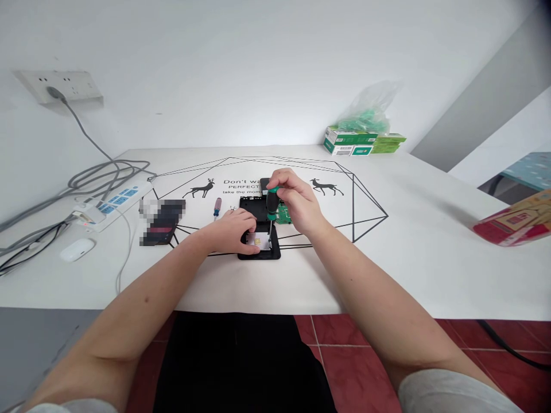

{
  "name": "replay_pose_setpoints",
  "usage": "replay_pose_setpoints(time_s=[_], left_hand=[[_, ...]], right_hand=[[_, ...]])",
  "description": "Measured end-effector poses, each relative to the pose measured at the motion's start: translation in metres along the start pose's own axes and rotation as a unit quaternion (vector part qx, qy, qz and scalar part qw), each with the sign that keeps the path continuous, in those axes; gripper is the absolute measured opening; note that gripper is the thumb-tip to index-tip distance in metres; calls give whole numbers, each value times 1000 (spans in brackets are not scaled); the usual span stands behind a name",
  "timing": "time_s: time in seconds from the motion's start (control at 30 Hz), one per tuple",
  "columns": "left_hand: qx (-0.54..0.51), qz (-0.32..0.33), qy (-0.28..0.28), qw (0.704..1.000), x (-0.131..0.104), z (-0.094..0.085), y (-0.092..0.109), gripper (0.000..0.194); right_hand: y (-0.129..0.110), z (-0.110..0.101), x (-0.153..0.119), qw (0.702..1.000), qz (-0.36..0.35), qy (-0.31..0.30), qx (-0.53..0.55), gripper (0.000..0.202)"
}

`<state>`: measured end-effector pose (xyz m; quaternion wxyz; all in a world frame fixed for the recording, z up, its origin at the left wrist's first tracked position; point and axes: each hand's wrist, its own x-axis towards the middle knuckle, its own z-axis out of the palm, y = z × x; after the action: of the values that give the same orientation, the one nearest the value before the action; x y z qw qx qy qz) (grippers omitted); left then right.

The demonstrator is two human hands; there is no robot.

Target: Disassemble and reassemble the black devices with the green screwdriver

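My right hand (299,201) grips a green-and-black screwdriver (272,202), held upright with its shaft pointing down. The tip meets the right side of a silver-white plate (263,243), though the exact contact is too small to make out. That plate lies in a black plastic device housing (258,256) and bears a small yellowish square. With fingers curled over the housing's left side and thumb on the plate, my left hand (232,230) holds it on the table. Behind are another black casing part (252,207) and a green circuit board (283,214), partly hidden by my right hand.
A second screwdriver (217,207) with a reddish, blue-ended handle lies left of the parts. Further left are a phone (166,223), a white earbud case (77,250) and a power strip (114,206) with cables. Green-and-white boxes (350,140) stand at the back right; a red package (512,221) sits far right.
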<state>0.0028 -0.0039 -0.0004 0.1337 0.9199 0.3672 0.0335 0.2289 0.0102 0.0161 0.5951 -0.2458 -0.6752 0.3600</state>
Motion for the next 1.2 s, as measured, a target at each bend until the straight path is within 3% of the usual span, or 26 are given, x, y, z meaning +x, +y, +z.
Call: replay_pose_setpoints(time_s=[0.2,0.37,0.57,0.8,0.97,1.1,1.2], left_hand=[[-2,2,1,1000,0,1,-1,36],[2,3,4,1000,0,1,-1,36],[3,3,6,1000,0,2,-2,36],[0,5,6,1000,0,3,-3,36],[1,6,7,1000,0,3,-3,36],[0,-2,-1,1000,0,2,-2,36],[-1,-3,-1,1000,1,1,-1,36]], right_hand=[[2,0,0,1000,0,23,15,21],[2,3,-1,998,9,29,56,3],[-1,10,-4,997,30,25,62,44],[-1,10,-7,995,59,-21,82,36],[3,5,-6,1000,15,-23,6,12],[7,-1,-4,994,-76,-12,-75,23],[9,-2,-3,991,-97,5,-96,30]])
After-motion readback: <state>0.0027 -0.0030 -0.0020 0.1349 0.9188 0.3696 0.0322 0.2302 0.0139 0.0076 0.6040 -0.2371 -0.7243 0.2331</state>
